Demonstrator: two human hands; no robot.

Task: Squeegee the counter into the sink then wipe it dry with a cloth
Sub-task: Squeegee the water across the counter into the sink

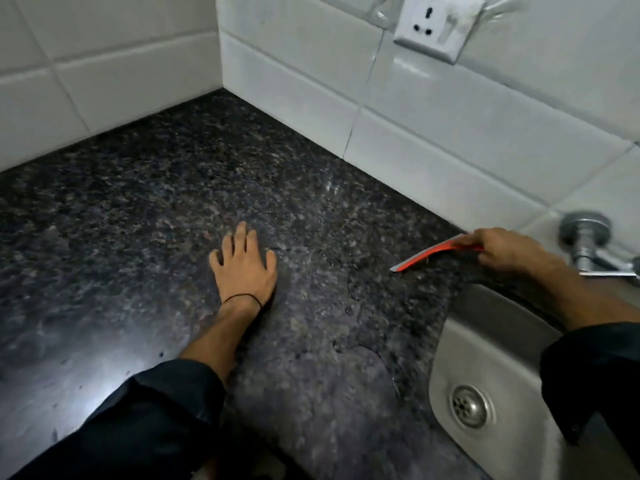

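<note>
A dark speckled granite counter fills the view, with water drops and a thin wet film near the sink. My left hand lies flat on the counter, fingers spread, holding nothing. My right hand grips a red squeegee with a grey blade, its edge resting on the counter just beside the back corner of the steel sink. The sink drain shows at the lower right. No cloth is in view.
White tiled walls meet in a corner behind the counter. A wall socket sits high on the right wall. A chrome tap projects from the wall over the sink, close to my right hand.
</note>
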